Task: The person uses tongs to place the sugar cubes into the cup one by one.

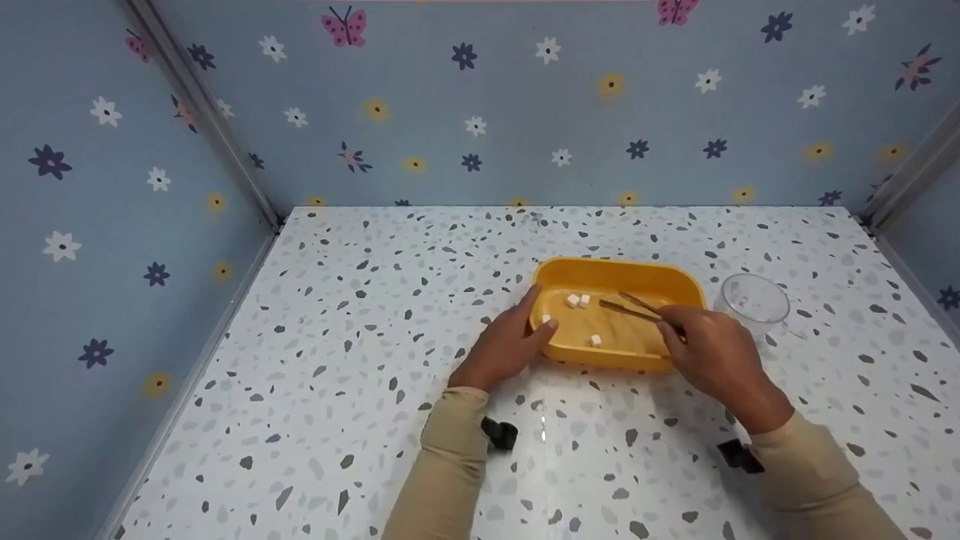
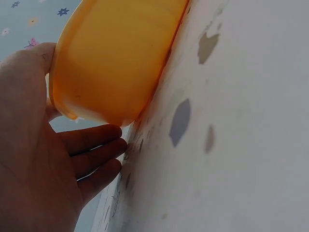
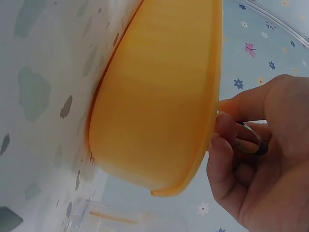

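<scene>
A yellow tray [image 1: 600,356] stands on the speckled table with several small white cubes [image 1: 595,340] in it. At its left end, my left hand [image 1: 510,341] holds the rim, thumb over the edge; in the left wrist view the other fingertips lie by the outer wall. My right hand [image 1: 712,349] pinches metal tweezers [image 1: 634,309] above the right part of the tray. Their tips are apart inside the tray, pointing left, with no cube between them. The bent end of the tweezers [image 3: 260,146] shows within the fingers in the right wrist view.
A clear glass cup [image 1: 756,304] stands right of the tray, close to my right hand. Blue flowered panels [image 1: 510,97] rise behind and at both sides of the speckled table [image 1: 337,300].
</scene>
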Demonstrator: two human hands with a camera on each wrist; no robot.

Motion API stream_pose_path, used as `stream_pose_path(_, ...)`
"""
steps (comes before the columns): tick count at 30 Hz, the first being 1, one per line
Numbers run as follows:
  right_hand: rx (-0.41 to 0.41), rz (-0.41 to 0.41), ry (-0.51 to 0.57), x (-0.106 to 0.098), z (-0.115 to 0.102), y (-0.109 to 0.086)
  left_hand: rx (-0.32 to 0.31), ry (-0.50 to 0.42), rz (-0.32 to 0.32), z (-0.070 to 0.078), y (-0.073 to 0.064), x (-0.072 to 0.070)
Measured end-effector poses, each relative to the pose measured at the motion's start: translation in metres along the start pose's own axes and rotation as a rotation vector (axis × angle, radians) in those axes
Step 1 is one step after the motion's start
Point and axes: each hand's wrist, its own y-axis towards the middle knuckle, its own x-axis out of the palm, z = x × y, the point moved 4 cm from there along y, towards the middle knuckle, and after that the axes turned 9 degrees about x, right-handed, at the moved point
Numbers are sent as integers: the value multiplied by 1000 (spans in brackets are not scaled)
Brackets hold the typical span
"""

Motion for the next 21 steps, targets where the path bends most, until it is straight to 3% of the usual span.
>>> stream_pose_path(8, -54, 33, -12, 3, -2, 1, 19, -9, -1, 3, 1, 4)
stream_pose_path(21, -50, 3, -4, 19, -14, 10, 11, 5, -9, 1, -1, -2)
